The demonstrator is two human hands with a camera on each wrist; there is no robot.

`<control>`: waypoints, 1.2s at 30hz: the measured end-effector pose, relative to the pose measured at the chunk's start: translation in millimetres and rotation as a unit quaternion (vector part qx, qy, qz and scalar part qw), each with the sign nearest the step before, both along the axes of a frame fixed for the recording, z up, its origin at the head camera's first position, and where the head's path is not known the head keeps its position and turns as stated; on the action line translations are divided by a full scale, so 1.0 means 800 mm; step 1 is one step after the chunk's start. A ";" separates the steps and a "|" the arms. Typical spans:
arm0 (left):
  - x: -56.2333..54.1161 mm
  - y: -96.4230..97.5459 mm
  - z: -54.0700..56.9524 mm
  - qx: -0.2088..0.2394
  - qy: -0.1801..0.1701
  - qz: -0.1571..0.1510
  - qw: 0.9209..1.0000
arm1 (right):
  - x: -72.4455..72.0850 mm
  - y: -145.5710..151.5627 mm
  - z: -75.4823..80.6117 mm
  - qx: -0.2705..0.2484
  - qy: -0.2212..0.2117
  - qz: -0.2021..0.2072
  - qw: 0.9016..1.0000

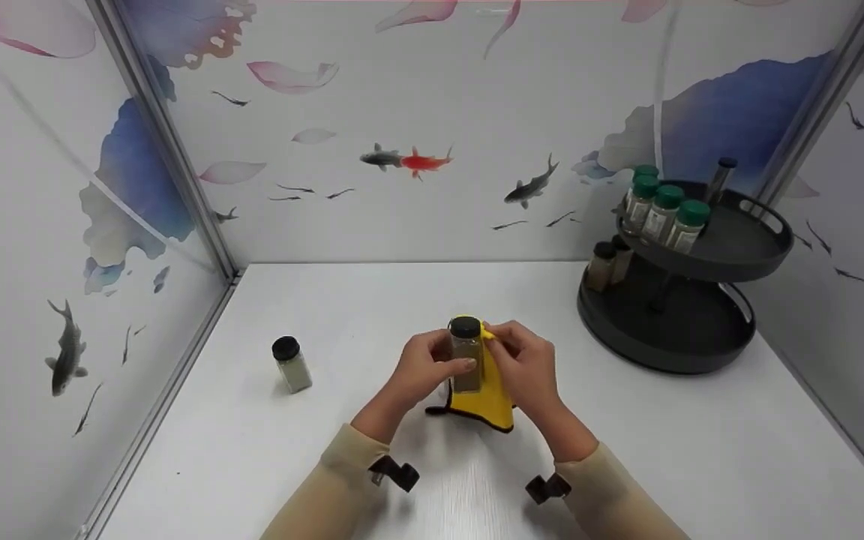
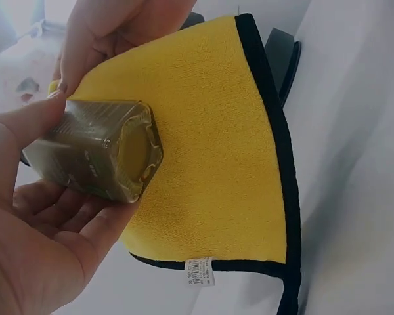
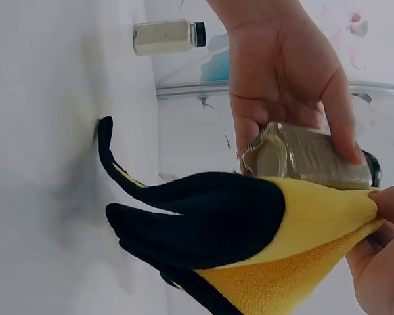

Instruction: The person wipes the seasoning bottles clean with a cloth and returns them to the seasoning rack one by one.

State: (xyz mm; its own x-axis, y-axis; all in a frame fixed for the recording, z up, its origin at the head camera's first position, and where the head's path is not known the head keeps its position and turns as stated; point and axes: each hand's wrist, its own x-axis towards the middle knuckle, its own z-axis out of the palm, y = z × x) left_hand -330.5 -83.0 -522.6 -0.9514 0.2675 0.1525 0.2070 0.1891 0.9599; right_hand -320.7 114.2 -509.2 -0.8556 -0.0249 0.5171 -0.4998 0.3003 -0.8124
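Note:
My left hand (image 1: 424,367) grips a clear spice jar (image 1: 466,364) with a black lid and brownish contents, thumb across its front. In the left wrist view the jar (image 2: 95,147) shows its base, lying against a yellow cloth (image 2: 210,151) with dark edging and a small white tag. My right hand (image 1: 529,364) pinches the cloth (image 1: 496,394) close to the jar's lid. From there the cloth hangs down in folds beside and behind the jar, as the right wrist view shows with the cloth (image 3: 315,223).
Another black-lidded jar (image 1: 294,366) with pale contents stands on the white table (image 1: 357,315) at the left. A dark two-tier rack (image 1: 668,352) at the right holds several green-lidded jars (image 1: 664,210) above and black-lidded jars (image 1: 602,266) below. Printed walls enclose the table.

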 end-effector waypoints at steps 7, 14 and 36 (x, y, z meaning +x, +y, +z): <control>0.000 -0.001 0.001 -0.001 0.029 -0.025 0.999 | -0.007 0.003 -0.001 -0.028 -0.021 0.016 0.999; 0.000 -0.002 0.004 0.031 0.054 0.002 0.998 | -0.005 -0.002 -0.003 -0.014 -0.019 0.014 1.000; 0.004 -0.013 0.015 0.104 0.063 0.087 0.989 | 0.001 -0.015 -0.009 0.047 -0.073 0.028 0.996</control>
State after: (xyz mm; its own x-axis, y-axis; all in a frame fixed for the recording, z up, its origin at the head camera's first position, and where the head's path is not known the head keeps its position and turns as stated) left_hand -327.1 -93.3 -510.8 -0.9504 0.0530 0.3064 0.3084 0.0337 0.9507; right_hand -320.3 102.2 -516.3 -0.9177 -0.1170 0.3797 -0.3957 0.3537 -0.8475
